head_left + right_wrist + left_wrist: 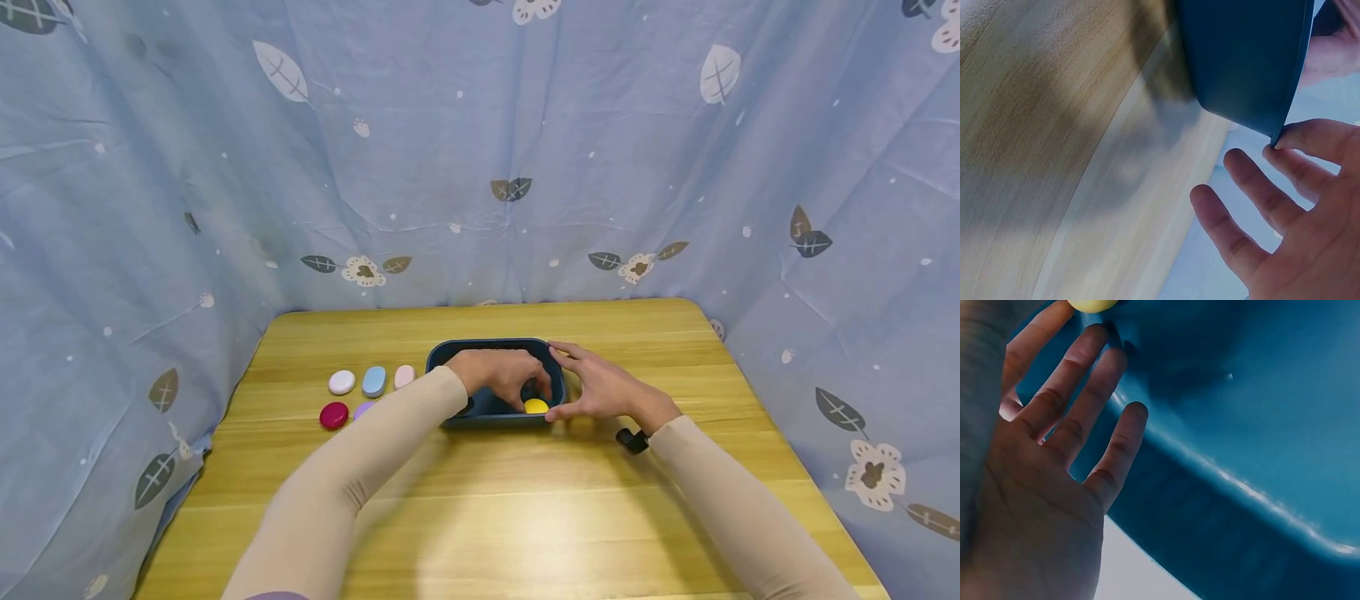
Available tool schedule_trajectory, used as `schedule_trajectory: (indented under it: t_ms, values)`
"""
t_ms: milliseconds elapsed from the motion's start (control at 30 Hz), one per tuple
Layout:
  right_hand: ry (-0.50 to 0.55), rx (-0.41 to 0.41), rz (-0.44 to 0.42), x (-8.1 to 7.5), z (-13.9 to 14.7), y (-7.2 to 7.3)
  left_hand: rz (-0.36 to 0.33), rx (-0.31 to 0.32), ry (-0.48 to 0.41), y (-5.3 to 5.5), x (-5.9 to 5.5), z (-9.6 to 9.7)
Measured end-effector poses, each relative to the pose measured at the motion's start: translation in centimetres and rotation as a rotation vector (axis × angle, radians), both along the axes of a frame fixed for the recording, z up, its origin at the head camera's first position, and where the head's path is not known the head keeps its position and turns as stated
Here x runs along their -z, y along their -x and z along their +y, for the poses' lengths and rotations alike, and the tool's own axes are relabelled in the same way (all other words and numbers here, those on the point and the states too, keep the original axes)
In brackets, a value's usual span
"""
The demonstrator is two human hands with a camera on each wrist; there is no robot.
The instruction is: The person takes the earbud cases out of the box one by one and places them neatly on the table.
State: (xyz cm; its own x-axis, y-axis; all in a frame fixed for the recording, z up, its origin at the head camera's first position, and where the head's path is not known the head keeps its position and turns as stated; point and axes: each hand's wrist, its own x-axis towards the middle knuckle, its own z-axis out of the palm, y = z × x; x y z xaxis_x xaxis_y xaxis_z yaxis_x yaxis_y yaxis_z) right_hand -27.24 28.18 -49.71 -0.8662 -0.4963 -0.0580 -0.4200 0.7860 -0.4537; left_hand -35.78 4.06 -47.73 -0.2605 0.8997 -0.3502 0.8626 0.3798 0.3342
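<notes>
My left hand (510,375) reaches down into a dark blue, open-topped rectangular box (495,421) with rounded corners. Near the box's right end, its thumb and fingertips stand around a small smooth yellow piece (536,406). The left wrist view shows the yellow piece (1092,305) at the index fingertip, with the other fingers (1125,431) spread apart and the thumb mostly hidden. My right hand (600,385) spans the box's right end, fingers at the far corner and thumb at the near one. Seen from the right wrist, fingertips hold the rim of the box (1244,62).
Left of the box, several small smooth pieces lie on the wooden table (525,500): white (342,382), light blue (374,381), pale pink (404,377), dark red (333,415) and purple (363,409), partly behind the left sleeve. Blue patterned curtain (465,167) surrounds the table's back and sides.
</notes>
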Motion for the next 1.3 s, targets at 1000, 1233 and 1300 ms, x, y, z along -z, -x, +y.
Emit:
schedule_trajectory:
  t_ms: [1000,1233,1300]
  values:
    - [-0.006,0.017,-0.017,0.02,-0.15,-0.25,-0.023,-0.021,-0.024,-0.7,0.09,-0.35]
    - [-0.003,0.014,-0.018,-0.02,-0.12,-0.31,-0.003,-0.046,-0.032,-0.7,0.21,-0.67]
    - [0.002,0.015,-0.019,-0.11,-0.09,-0.31,0.009,-0.05,-0.039,-0.64,0.16,-0.79]
